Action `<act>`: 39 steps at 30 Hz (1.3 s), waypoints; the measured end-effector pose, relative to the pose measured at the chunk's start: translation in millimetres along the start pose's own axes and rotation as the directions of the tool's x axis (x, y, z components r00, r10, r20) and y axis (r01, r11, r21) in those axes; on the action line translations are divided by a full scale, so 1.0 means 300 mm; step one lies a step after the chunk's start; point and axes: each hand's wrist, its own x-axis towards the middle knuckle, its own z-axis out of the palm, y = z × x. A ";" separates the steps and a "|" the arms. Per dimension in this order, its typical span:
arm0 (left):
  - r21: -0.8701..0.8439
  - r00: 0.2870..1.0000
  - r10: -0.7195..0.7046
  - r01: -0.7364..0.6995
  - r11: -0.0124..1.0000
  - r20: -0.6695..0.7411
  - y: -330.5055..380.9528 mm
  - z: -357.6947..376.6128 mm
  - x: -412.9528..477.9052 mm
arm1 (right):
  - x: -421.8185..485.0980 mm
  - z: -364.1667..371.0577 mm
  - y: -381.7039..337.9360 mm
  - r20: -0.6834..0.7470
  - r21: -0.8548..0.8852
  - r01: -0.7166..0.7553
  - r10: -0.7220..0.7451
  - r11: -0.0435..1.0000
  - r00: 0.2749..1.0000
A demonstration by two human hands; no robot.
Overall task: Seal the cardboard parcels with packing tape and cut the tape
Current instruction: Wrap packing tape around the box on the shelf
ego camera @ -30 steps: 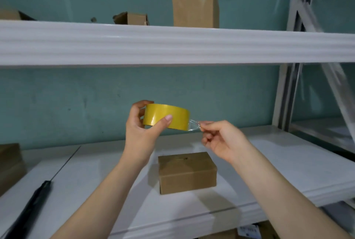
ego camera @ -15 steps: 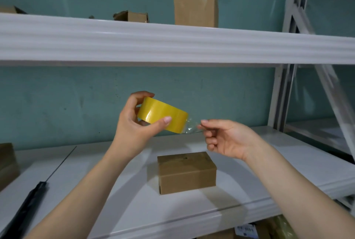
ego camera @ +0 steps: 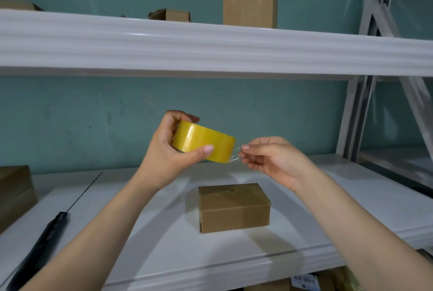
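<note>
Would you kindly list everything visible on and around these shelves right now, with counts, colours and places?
Yellow roll of packing tape: one, held in the air above the lower shelf.
Small closed brown cardboard box: one, lower white shelf, centre.
Brown cardboard box: one, lower shelf, far left, cut off by the frame.
Long black tool: one, lower shelf, left front; type unclear.
Tall open brown cardboard box: one, upper white shelf.
Small open brown cardboard box: one, upper shelf, left of the tall one.
Left hand: grips the roll.
Right hand: pinches the clear tape end.
</note>
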 end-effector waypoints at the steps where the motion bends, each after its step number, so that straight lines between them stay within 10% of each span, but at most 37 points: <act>1: 0.028 1.000 0.000 0.000 1.000 0.011 -0.001 -0.005 0.001 | 0.001 0.001 -0.005 -0.010 -0.050 0.039 -0.040 0.998 0.999; 15: 0.076 0.981 -0.079 0.066 0.995 0.180 -0.036 -0.058 0.000 | 0.009 0.010 -0.002 0.080 -0.223 0.094 -0.078 0.970 0.994; 27: 0.441 0.954 -0.142 0.011 0.898 0.264 0.003 -0.093 0.062 | 0.038 0.020 0.047 0.068 -0.237 0.025 -0.009 0.971 0.998; 33: 0.852 0.935 -0.238 -0.107 0.513 0.261 -0.025 -0.145 0.107 | 0.073 -0.024 0.049 -0.096 -0.508 0.138 -0.215 0.850 0.972; 39: 0.531 0.833 -0.453 0.241 0.813 0.316 -0.122 -0.210 0.064 | 0.073 -0.107 0.096 -0.098 -0.445 0.001 -0.050 0.896 0.994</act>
